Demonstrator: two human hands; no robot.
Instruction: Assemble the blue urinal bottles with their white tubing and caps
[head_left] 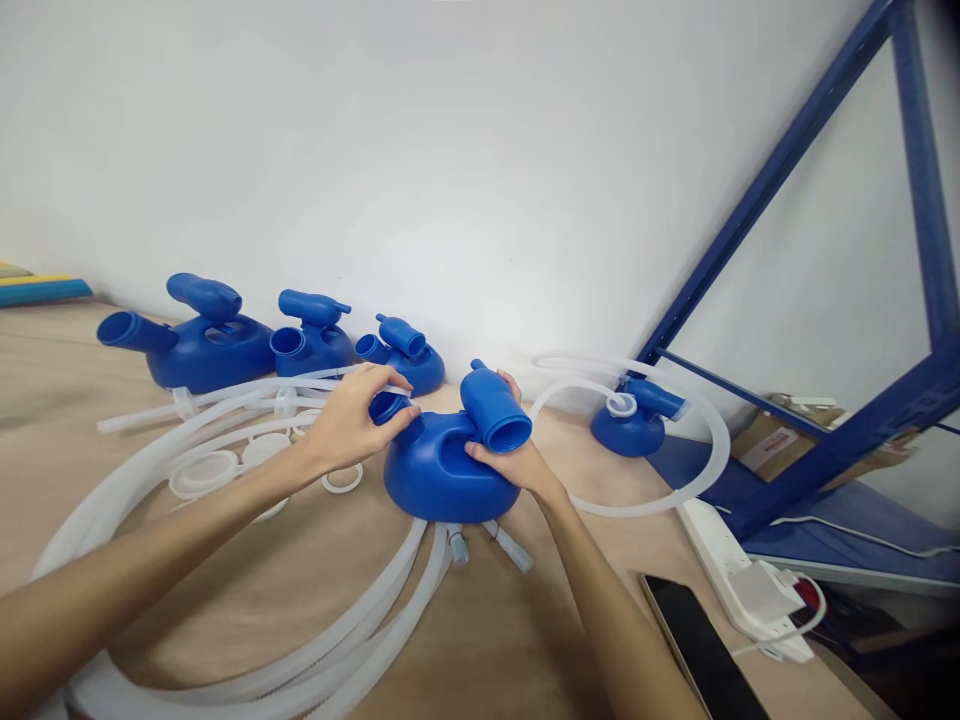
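A blue plastic bottle (439, 475) stands at the centre of the table, with a loose-looking blue cylindrical piece (491, 400) lying across its top. My right hand (514, 455) is wrapped round that piece and the bottle's handle, thumb in front. At the bottle's neck (386, 408), my left hand (360, 415) pinches a thin whitish part at the opening's rim; its exact shape is mostly hidden by the fingers. Coiled translucent tubes (135, 465) run beneath my left forearm, their ends just below the bottle. White ring-shaped caps (202, 472) lie left of it.
Three similar blue bottles (210, 355) stand along the wall at left. Another bottle (628, 430), fitted with a tube (720, 440), is at right. A power strip (720, 550) and phone (697, 640) lie at the right edge, beside a blue metal rack (757, 170).
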